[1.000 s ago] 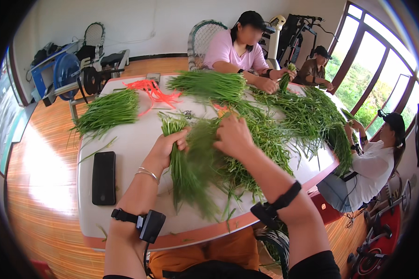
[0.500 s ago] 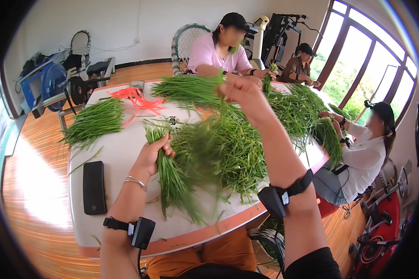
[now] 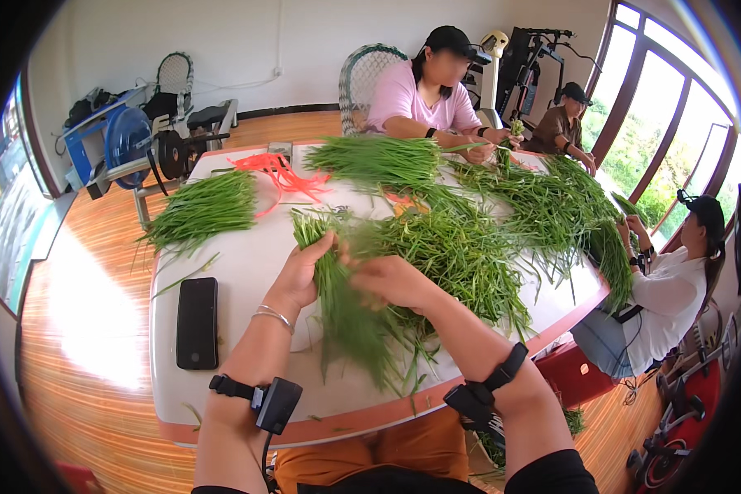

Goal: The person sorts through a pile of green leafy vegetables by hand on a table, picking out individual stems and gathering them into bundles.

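My left hand (image 3: 298,273) is wrapped round a bunch of garlic chives (image 3: 331,284) above the near part of the table. The pale cut ends stick up past my thumb, while the green leaves hang down and blur. Close against the bunch's right side is my right hand (image 3: 393,284), its fingers smeared by motion, so whether it holds anything is unclear. Beside it a large loose heap of chives (image 3: 461,255) covers the middle of the white table (image 3: 247,272). Two neater stacks of chives lie farther off, one at the left (image 3: 210,202) and one at the back (image 3: 379,158).
A black phone (image 3: 198,323) lies at the table's left. Pink-red strips (image 3: 281,174) sit between the stacks. One person in pink (image 3: 395,95), one in white (image 3: 671,280) and one in brown (image 3: 560,130) work around the table. Exercise equipment (image 3: 128,140) stands behind at left.
My right hand has come down from high above the heap to the bunch in my left hand. My left hand keeps its hold. The whole view has shifted a little.
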The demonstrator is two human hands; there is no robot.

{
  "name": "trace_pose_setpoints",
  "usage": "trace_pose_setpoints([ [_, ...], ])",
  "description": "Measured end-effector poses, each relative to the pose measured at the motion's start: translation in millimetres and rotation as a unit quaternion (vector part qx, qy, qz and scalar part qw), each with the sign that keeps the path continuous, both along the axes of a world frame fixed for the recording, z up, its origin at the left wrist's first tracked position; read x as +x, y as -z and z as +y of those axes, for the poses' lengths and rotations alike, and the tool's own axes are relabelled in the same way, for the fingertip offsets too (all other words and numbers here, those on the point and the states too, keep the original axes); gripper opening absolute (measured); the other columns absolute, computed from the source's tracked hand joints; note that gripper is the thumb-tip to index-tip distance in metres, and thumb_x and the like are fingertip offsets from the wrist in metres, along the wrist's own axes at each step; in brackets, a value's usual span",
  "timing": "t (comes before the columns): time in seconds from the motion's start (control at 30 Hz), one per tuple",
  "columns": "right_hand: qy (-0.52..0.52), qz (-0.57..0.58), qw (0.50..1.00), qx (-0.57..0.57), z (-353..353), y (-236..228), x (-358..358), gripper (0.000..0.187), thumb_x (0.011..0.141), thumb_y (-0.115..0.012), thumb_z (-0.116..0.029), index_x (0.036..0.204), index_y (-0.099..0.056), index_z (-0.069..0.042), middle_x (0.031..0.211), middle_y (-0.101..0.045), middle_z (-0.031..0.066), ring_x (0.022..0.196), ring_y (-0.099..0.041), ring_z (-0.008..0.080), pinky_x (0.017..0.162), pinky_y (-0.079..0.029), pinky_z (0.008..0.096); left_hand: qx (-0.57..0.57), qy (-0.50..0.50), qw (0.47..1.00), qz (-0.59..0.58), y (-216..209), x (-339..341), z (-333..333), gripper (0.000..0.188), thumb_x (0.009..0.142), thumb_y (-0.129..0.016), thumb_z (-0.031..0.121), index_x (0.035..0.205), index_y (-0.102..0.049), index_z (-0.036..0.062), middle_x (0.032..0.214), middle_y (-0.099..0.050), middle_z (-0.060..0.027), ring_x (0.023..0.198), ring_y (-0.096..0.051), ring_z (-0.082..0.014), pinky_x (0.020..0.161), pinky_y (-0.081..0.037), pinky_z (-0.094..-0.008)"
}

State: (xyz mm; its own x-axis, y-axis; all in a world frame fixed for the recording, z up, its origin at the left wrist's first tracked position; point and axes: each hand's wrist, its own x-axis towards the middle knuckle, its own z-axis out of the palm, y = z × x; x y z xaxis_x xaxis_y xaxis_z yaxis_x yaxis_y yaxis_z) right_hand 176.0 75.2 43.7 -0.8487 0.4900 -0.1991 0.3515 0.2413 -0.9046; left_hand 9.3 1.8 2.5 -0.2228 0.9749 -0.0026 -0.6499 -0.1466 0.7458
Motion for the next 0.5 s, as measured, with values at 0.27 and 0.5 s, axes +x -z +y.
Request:
trace_pose_setpoints([
  [0.27,-0.094,-0.050,0.994,-0.011,-2.7,-12.7,19.7,0.026,0.088,-0.053,-0.024,0.096,-0.058,0.000,0.068,-0.061,0.0032,0.048,-0.050,0.0080,0.047,-0.040,0.0216,0.055,-0.009,0.998,-0.016,-4.0,-0.3,0.5,0.021,0.091,-0.052,0.030,0.086,-0.049,0.0093,0.069,-0.043,0.0028,0.059,-0.040,-0.0084,0.064,-0.043,-0.0276],
  [0.5,0.120,0.067,0.886,0.443,33.4,-46.3,39.9,0.026,0.078,-0.060,-0.023,0.098,-0.062,-0.006,0.089,-0.061,0.0147,0.083,-0.058,0.0319,0.075,-0.046,0.0401,0.006,0.028,0.998,-0.064,-12.5,-2.6,0.8,0.028,0.091,-0.049,0.035,0.079,-0.045,0.0101,0.064,-0.039,0.0045,0.053,-0.036,-0.0056,0.056,-0.039,-0.0224],
])
